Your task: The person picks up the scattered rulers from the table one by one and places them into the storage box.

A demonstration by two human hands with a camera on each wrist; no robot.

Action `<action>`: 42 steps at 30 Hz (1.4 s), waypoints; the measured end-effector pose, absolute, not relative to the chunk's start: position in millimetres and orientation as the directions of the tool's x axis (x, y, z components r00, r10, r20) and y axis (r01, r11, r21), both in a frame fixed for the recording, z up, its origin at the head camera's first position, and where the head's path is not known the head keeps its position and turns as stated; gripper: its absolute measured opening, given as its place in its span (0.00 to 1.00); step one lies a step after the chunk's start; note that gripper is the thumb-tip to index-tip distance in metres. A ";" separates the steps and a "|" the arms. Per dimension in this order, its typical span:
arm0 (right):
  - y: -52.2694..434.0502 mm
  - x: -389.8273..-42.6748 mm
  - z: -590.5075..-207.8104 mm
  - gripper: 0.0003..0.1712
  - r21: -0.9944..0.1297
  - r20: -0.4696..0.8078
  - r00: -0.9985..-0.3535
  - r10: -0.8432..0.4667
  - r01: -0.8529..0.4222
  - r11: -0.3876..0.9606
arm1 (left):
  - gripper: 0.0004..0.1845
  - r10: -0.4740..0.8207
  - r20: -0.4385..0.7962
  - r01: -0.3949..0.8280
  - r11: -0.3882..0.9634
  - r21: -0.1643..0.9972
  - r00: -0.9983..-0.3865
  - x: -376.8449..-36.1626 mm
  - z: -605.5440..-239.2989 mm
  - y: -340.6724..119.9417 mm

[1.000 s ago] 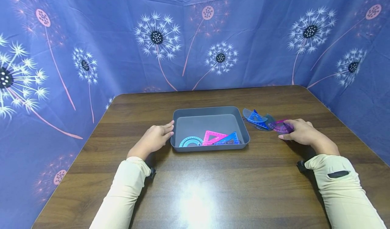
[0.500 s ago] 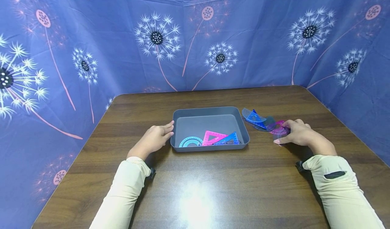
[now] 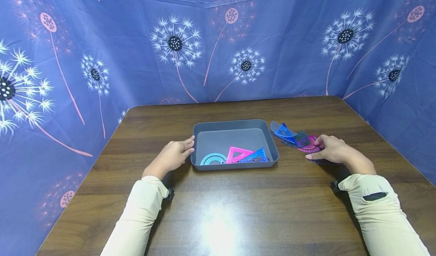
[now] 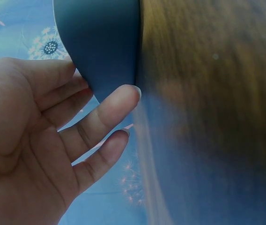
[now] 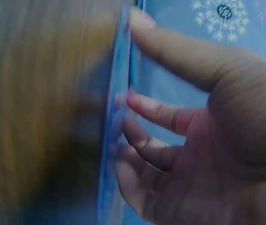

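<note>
My left hand (image 3: 171, 156) touches the outer left wall of a grey tray (image 3: 252, 126) with its fingertips, as the left wrist view also shows. Along the tray's near side lie a teal protractor (image 3: 213, 156), a pink set square (image 3: 233, 152) and a blue set square (image 3: 260, 154). My right hand (image 3: 333, 150) rests with its fingertips on flat see-through pieces right of the tray. A pink protractor (image 3: 309, 145) shows partly past those fingers. In the right wrist view the fingertips press on a thin bluish piece (image 5: 110, 154); its exact kind is hidden.
Between tray and right hand lie a blue set square (image 3: 285, 131), a light blue curved piece (image 3: 279, 126) and a dark see-through piece (image 3: 301, 138), overlapping. All stand on a brown wooden table (image 3: 218, 199). A blue dandelion cloth (image 3: 211, 59) hangs behind it.
The right hand has shifted slightly left, its thumb reaching further out. The pink protractor has slid a little left and more of it shows. Left hand and tray have not moved.
</note>
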State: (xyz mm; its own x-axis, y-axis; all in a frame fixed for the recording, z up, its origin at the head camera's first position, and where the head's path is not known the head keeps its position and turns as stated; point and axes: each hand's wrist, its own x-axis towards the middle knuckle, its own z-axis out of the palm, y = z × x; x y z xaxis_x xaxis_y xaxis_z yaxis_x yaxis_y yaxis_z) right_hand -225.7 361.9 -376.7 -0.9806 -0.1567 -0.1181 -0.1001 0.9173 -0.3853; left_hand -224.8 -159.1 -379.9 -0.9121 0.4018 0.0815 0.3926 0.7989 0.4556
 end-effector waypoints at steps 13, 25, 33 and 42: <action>372.9 -225.6 -379.8 0.31 -0.490 -0.156 -0.953 -0.261 -0.155 0.858 | 0.22 0.399 0.071 0.383 0.795 0.470 -0.914 -223.8 -378.7 -158.9; 368.8 -222.0 -381.4 0.27 -0.557 -0.158 -0.955 -0.250 -0.123 0.821 | 0.22 0.403 0.071 0.388 0.796 0.464 -0.913 -223.5 -378.9 -158.6; 368.3 -221.8 -378.5 0.26 -0.544 -0.152 -0.958 -0.241 -0.123 0.830 | 0.22 0.403 0.074 0.388 0.794 0.467 -0.912 -223.9 -378.9 -159.1; 373.3 -220.3 -376.6 0.18 -0.567 -0.148 -0.958 -0.248 -0.123 0.815 | 0.22 0.402 0.070 0.388 0.801 0.457 -0.913 -223.8 -378.2 -158.1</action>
